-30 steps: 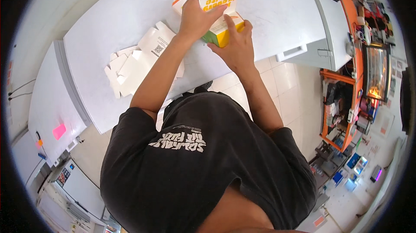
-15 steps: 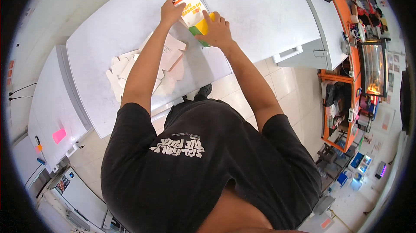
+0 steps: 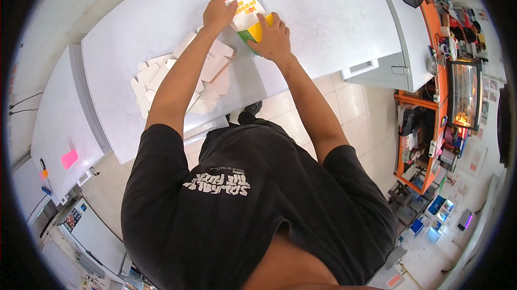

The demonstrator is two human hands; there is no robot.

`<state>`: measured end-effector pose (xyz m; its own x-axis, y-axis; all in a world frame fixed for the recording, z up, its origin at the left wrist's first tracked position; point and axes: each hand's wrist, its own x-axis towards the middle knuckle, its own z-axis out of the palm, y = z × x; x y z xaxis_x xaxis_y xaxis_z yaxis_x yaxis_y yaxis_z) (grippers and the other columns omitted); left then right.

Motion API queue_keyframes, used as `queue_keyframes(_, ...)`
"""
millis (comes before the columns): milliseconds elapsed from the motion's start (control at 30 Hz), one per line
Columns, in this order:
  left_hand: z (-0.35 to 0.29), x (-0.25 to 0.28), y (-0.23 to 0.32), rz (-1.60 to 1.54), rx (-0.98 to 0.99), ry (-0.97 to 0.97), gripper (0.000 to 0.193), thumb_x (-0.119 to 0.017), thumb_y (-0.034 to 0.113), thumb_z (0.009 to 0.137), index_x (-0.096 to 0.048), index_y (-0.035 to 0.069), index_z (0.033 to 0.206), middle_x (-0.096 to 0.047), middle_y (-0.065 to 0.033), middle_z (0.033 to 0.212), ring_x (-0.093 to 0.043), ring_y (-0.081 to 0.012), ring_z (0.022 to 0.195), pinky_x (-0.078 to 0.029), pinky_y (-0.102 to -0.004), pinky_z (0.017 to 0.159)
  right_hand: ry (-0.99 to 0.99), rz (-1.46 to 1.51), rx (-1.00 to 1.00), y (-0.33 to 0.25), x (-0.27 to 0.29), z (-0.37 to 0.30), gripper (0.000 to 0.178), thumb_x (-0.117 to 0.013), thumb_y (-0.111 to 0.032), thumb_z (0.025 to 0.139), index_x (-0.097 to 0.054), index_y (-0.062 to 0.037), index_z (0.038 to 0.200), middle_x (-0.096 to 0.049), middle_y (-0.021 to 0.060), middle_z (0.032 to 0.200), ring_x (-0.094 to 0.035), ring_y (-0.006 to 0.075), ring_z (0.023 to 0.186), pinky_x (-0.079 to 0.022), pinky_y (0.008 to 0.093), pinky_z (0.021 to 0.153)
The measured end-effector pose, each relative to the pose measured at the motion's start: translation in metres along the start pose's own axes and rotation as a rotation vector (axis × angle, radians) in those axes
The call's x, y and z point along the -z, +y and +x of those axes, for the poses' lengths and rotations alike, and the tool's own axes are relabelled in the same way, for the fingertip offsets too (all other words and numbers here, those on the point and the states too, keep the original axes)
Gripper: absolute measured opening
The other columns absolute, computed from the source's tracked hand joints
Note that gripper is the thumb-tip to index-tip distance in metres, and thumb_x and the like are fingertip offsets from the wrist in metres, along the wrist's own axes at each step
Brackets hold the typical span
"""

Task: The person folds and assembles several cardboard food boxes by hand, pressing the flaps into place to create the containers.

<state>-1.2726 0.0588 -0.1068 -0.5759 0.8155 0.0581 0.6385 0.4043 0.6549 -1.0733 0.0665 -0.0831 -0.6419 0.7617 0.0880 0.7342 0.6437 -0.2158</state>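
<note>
A printed cardboard box, white with an orange scalloped edge and yellow and green parts, lies between my hands at the far side of the white table. My left hand grips the box at its left edge, fingers bent over the white panel. Round the yellow and green end, my right hand is closed, covering much of that end. Several flat white cardboard blanks lie overlapping beside and partly behind my left forearm.
Across the tabletop runs a dark seam. A second white surface with a pink item stands at the left. To the right are a grey cabinet, an orange shelf with assorted goods and a lit glass display case.
Both hands stay on the box. The right hand's fingers have shifted slightly over the yellow end, and the whole view has moved a little.
</note>
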Motion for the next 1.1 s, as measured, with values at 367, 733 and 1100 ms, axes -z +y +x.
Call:
queue_keyframes(367,0.01,-0.03,-0.031,0.31,-0.679,0.133,0.044,-0.051,0.025,0.091,-0.046,0.021,0.135,-0.041,-0.011,0.14,-0.036,-0.0315,0.131,-0.029,-0.0434,0.107,0.026,0.008,0.042,0.003,-0.051,0.022,0.072,-0.068,-0.051,0.072,-0.045,-0.0199,0.132,-0.035,0.0216,0.133,-0.038,0.0412,0.12,-0.034,0.0517,0.093)
queue_keyframes(733,0.016,-0.059,-0.058,0.427,-0.814,-0.045,0.05,-0.043,0.04,0.096,-0.038,0.02,0.141,-0.036,-0.0111,0.146,-0.03,-0.0315,0.135,-0.022,-0.0484,0.111,0.055,-0.054,-0.043,-0.003,-0.052,0.008,0.071,-0.067,-0.052,0.071,-0.046,-0.0192,0.131,-0.034,0.0213,0.134,-0.041,0.0409,0.118,-0.036,0.0526,0.091)
queue_keyframes(1100,-0.156,0.131,-0.098,0.433,0.032,-0.821,0.079,-0.074,0.057,0.066,-0.054,0.0,0.116,-0.06,-0.0198,0.112,-0.059,-0.0317,0.105,-0.048,-0.0414,0.087,0.091,-0.133,-0.133,0.0,-0.064,-0.037,0.081,-0.062,-0.062,0.072,-0.041,-0.0175,0.137,-0.034,0.022,0.133,-0.041,0.0413,0.116,-0.035,0.0533,0.092)
